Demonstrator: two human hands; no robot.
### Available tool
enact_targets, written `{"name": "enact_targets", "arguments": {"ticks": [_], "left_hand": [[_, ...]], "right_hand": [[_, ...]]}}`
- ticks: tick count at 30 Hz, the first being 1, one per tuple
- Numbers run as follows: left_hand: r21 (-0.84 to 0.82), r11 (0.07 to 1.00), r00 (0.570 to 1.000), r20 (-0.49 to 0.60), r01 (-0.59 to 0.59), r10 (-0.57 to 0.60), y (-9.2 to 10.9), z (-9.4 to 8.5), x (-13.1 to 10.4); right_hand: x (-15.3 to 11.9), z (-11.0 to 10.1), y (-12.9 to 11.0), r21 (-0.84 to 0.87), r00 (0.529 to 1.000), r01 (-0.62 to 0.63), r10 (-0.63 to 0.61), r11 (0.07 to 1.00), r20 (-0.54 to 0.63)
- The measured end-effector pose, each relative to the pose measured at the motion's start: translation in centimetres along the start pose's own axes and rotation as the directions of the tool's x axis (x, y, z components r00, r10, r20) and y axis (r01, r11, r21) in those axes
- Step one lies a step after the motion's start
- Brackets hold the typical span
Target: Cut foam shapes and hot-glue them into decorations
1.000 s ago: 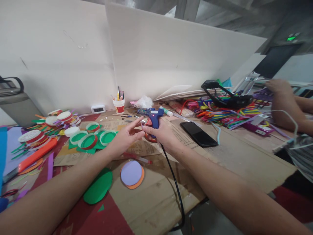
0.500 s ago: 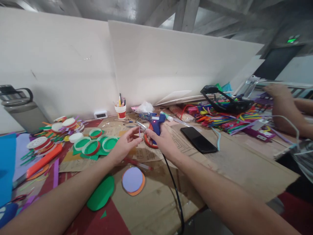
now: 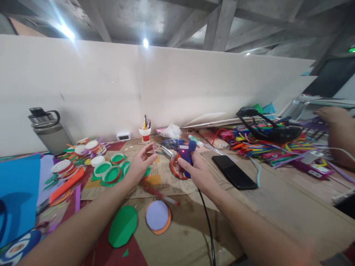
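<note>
My right hand (image 3: 194, 168) is wrapped round a blue glue gun (image 3: 186, 150) with a small red light and a black cord. Orange-handled scissors (image 3: 174, 168) are beside it, partly behind my fingers. My left hand (image 3: 142, 162) pinches a small thin purple piece (image 3: 154, 148) upright between thumb and finger, left of the gun's nozzle. Several green-filled round lids (image 3: 111, 174) lie left of my left hand. Nearer me are a lilac disc (image 3: 157, 215) on an orange one and a green oval sheet (image 3: 123, 226).
A black phone (image 3: 234, 172) lies right of my right hand. Pipe cleaners (image 3: 257, 147) and a black headset (image 3: 277, 131) are farther right, near another person's hand (image 3: 330, 115). A bottle (image 3: 51, 133), pen cup (image 3: 145, 133) and orange cutter (image 3: 66, 186) stand or lie leftward.
The camera view has shifted, so the table contents appear lower and farther right. My hands are farther apart, with the glue gun still in my right hand and the purple piece in my left.
</note>
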State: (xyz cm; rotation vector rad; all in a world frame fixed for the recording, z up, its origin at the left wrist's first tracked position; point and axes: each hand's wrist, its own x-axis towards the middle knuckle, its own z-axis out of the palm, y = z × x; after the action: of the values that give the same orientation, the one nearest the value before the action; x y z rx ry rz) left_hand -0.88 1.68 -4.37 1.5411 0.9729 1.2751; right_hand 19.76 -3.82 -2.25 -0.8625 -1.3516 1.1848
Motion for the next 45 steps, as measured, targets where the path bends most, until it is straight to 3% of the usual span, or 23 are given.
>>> {"name": "enact_targets", "arguments": {"ticks": [4,8,22,31,45], "left_hand": [[-0.023,0.999,0.998,-0.054,-0.023,0.022,-0.9,-1.0,0.9],[-0.052,0.998,0.999,-0.034,-0.043,0.041,-1.4,-1.1,1.1],[-0.051,0.998,0.999,-0.036,-0.039,0.037,-0.9,-0.6,0.8],[-0.024,0.999,0.998,-0.05,-0.047,0.046,-0.3,-0.8,0.9],[0.017,0.998,0.997,-0.044,-0.06,0.06,0.0,-0.8,0.9]], "right_hand": [[-0.1,0.0,-0.5,-0.047,0.999,-0.002,0.004,0.999,0.046],[-0.2,0.0,-0.3,-0.107,0.996,0.015,-0.006,0.994,0.086],[-0.4,0.2,0.1,-0.16,0.998,0.012,-0.002,0.987,0.064],[-0.3,-0.2,0.4,-0.306,0.997,0.045,-0.025,0.951,0.071],[-0.4,-0.2,0.5,-0.318,0.996,0.072,-0.048,0.945,0.081]]}}
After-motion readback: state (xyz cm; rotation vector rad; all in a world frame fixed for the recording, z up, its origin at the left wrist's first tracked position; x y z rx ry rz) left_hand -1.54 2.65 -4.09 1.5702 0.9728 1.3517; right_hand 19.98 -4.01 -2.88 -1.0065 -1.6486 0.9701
